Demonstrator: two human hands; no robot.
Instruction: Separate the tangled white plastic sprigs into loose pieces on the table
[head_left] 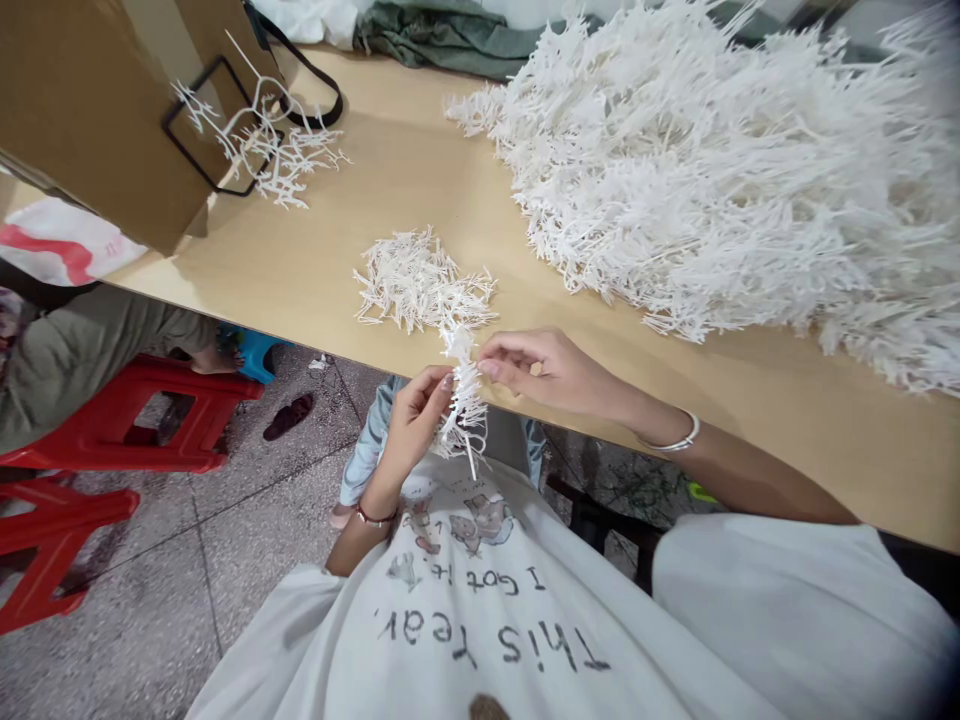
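A white plastic sprig with many thin prongs hangs at the table's front edge, above my lap. My left hand is closed on its left side, thumb and fingers pinched around it. At the sprig's right side is my right hand, thumb and forefinger pinched together at its edge; anything between those fingertips is too small to make out. Just beyond both hands lies a small heap of short white sprigs on the table. Its near end meets the top of the held sprig.
A large pile of white sprigs covers the table's right side. At the back left, branched white stems lie by a cardboard box and a black strap. Red stools and another person's leg are at the left.
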